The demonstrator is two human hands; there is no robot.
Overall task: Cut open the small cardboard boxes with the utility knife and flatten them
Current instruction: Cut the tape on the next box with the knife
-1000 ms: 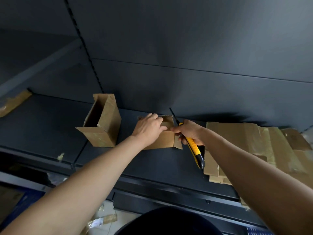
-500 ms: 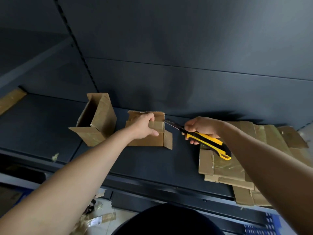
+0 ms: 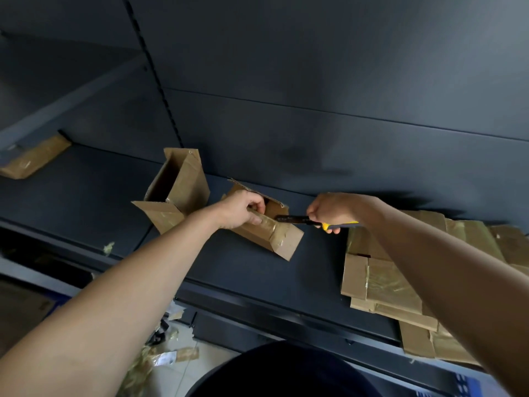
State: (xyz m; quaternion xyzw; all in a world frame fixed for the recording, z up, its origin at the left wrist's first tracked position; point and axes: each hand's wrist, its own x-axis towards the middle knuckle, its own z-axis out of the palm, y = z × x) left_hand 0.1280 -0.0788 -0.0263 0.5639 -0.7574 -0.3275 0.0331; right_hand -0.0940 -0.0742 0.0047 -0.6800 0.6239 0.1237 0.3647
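- Your left hand [image 3: 240,212] grips the small box [image 3: 274,233] by its top edge.
- Your right hand [image 3: 333,210] clutches the utility knife [image 3: 303,219], blade touching that box's right side.

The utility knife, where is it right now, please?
Head view, right of centre: the right hand grips the utility knife, its blade tip at the taped box that the left hand holds.

dark shelf [image 3: 257,270] carries an upright open box [image 3: 183,193], a taped box [image 3: 282,239] beside it, flattened cardboard [image 3: 380,282] stacked right.
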